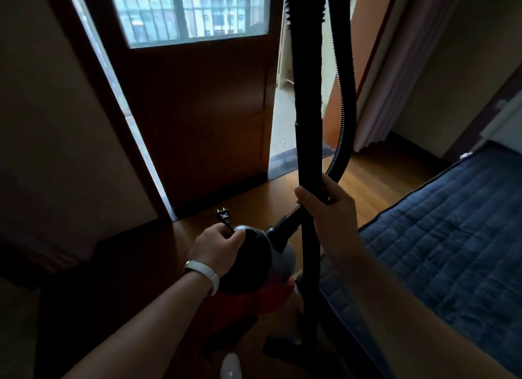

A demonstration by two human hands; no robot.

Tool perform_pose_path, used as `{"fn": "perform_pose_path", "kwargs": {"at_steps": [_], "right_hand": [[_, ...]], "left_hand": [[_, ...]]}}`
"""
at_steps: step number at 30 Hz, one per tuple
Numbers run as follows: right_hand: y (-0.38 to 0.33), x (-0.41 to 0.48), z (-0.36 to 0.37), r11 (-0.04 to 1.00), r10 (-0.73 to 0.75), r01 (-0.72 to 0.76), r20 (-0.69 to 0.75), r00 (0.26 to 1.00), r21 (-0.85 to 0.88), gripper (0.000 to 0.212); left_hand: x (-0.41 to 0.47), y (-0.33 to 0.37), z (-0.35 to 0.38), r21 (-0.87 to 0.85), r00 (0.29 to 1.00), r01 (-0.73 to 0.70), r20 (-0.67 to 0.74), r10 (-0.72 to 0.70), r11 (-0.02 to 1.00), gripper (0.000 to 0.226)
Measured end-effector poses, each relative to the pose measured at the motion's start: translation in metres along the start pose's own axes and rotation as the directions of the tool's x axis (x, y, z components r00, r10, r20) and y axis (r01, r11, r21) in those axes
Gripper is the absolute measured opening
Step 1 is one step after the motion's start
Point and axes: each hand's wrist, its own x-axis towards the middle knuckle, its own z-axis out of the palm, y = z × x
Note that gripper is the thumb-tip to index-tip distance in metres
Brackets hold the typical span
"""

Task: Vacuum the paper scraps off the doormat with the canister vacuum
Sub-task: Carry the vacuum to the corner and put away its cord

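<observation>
A canister vacuum [254, 263] with a black top and red lower body hangs low in the middle of the view. My left hand [217, 248] grips its top and pinches the power cord; the black plug [222, 216] sticks up just above my fingers. My right hand [327, 206] grips the black wand [308, 110], which stands upright, with the ribbed hose [344, 102] looping down beside it. The floor nozzle [285, 347] sits dark at the wand's foot. A grey doormat [285, 160] lies at the doorway beyond; no paper scraps can be made out on it.
A brown door [197, 119] with a glass pane stands open ahead, with a narrow bright gap to its right. A blue quilted mattress [452, 237] fills the right side. A dark cabinet [70, 152] stands left. Curtains [395, 82] hang at the right. Wooden floor [375, 181] lies between.
</observation>
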Motion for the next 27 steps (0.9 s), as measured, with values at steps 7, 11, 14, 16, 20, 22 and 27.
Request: {"fn": "perform_pose_path", "kwargs": {"at_steps": [7, 11, 14, 16, 20, 22, 27], "right_hand": [[0.006, 0.106, 0.029, 0.997, -0.075, 0.077, -0.113, 0.991, 0.016, 0.016], [0.013, 0.162, 0.036, 0.995, -0.093, 0.100, -0.196, 0.976, 0.025, 0.006], [0.027, 0.206, 0.037, 0.993, -0.098, 0.109, -0.250, 0.963, 0.033, 0.006], [0.041, 0.238, 0.034, 0.993, -0.083, 0.105, -0.282, 0.956, 0.062, 0.007], [0.074, 0.309, 0.023, 0.991, -0.046, 0.086, -0.336, 0.941, 0.103, 0.005], [0.086, 0.347, 0.019, 0.987, -0.030, 0.086, -0.365, 0.930, 0.138, 0.005], [0.100, 0.437, 0.008, 0.977, -0.035, 0.111, -0.379, 0.925, 0.180, 0.007]], "left_hand": [[0.143, 0.046, -0.004, 0.074, 0.986, -0.157, 0.075, 0.152, 0.985, 0.037], [0.207, 0.074, 0.001, 0.143, 0.969, -0.244, 0.064, 0.237, 0.959, 0.035], [0.258, 0.096, 0.016, 0.174, 0.962, -0.272, 0.084, 0.261, 0.946, 0.036], [0.291, 0.109, 0.031, 0.182, 0.957, -0.286, 0.108, 0.270, 0.941, 0.037], [0.352, 0.137, 0.064, 0.184, 0.954, -0.288, 0.139, 0.265, 0.940, 0.039], [0.380, 0.150, 0.080, 0.171, 0.957, -0.274, 0.146, 0.250, 0.946, 0.041], [0.455, 0.197, 0.104, 0.176, 0.959, -0.260, 0.162, 0.232, 0.950, 0.039]]}}
